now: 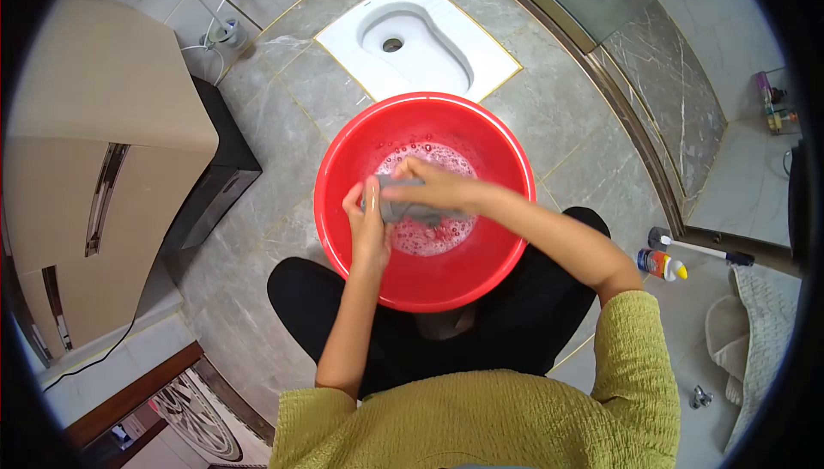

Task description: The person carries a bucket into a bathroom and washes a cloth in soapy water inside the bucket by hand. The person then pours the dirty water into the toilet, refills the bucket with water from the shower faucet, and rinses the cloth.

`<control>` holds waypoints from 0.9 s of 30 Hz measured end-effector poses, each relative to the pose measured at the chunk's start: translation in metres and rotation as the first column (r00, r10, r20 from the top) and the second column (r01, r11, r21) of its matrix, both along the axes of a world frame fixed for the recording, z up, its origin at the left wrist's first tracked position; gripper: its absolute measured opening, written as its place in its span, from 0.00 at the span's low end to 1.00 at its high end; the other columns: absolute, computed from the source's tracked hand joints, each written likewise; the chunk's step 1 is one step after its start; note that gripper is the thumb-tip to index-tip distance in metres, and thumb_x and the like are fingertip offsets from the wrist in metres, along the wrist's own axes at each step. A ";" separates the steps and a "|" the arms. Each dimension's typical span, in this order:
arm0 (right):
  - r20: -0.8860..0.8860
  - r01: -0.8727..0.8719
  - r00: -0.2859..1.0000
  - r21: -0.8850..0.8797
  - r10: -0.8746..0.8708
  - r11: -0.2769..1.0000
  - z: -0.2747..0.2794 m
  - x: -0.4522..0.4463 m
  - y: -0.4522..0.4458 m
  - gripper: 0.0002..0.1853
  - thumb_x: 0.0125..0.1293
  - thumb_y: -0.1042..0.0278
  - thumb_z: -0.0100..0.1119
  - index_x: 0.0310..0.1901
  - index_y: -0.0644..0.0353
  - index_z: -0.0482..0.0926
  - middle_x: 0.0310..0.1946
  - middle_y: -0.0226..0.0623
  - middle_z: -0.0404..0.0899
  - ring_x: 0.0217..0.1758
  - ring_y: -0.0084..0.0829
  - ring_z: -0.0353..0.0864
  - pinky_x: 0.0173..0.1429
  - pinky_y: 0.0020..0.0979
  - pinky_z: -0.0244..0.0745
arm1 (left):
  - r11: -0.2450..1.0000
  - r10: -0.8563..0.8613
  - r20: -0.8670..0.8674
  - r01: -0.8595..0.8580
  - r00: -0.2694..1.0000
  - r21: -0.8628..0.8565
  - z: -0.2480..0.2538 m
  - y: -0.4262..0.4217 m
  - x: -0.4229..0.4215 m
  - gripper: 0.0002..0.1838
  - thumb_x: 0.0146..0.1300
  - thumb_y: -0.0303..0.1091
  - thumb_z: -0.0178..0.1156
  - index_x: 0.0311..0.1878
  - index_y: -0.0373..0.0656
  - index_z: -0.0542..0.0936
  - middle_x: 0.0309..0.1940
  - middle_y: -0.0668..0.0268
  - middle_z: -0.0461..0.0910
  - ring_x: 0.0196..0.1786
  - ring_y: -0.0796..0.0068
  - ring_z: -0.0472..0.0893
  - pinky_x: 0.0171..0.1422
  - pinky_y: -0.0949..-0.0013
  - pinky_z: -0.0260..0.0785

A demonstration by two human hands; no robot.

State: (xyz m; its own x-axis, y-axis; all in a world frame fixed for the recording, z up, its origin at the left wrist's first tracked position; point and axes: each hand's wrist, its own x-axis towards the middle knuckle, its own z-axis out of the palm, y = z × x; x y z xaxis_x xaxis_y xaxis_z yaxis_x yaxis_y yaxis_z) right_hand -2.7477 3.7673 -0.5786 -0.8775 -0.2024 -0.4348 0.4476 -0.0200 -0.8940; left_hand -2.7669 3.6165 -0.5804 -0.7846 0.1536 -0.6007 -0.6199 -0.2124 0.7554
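Spreading around the person's bent knees is the grey tiled floor [232,263]. Between those knees sits a red basin [412,284], its far rim overlapping the white toilet [433,53] in view. Foamy water [453,158] covers the basin's bottom. Over it, inside the rim, is a wet grey cloth [416,211]. The left hand [371,222] is clamped on its left end; the right hand [439,187], blurred, lies across its top, and whether those fingers are closed I cannot tell. Off to the right stands a bottle [659,265].
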 end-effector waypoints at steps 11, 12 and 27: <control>-0.343 -0.109 0.900 0.418 0.267 0.902 0.036 0.006 0.002 0.19 0.55 0.52 0.59 0.29 0.61 0.68 0.31 0.38 0.70 0.38 0.33 0.71 0.35 0.35 0.66 | 0.852 -0.240 0.434 -0.025 0.868 0.522 0.024 -0.011 0.006 0.23 0.60 0.39 0.57 0.57 0.46 0.64 0.55 0.58 0.66 0.54 0.65 0.71 0.53 0.56 0.68; -0.312 -0.091 0.929 0.325 0.198 0.941 0.039 0.003 0.006 0.19 0.56 0.51 0.58 0.32 0.62 0.70 0.32 0.39 0.71 0.39 0.34 0.71 0.36 0.35 0.67 | 0.927 -0.135 0.392 -0.024 0.910 0.374 0.025 -0.015 0.005 0.24 0.59 0.36 0.58 0.57 0.45 0.63 0.55 0.58 0.67 0.54 0.65 0.71 0.53 0.57 0.68; 0.405 -0.550 0.803 0.785 0.437 0.283 -0.001 0.134 -0.120 0.27 0.53 0.57 0.55 0.55 0.57 0.67 0.50 0.43 0.72 0.58 0.39 0.68 0.64 0.50 0.53 | 0.350 -0.857 -0.097 0.432 0.506 -0.831 0.149 -0.007 -0.013 0.35 0.39 0.34 0.70 0.55 0.51 0.68 0.45 0.55 0.68 0.46 0.50 0.73 0.48 0.56 0.67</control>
State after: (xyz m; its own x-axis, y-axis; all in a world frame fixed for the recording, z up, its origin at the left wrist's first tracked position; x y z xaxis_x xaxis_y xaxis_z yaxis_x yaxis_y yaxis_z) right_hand -2.6140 3.6472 -0.5798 -0.6927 -0.0700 -0.7178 0.1660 0.9531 -0.2532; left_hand -2.7803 3.6094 -0.4318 -0.7788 0.4989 -0.3802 0.1583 0.7428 0.6506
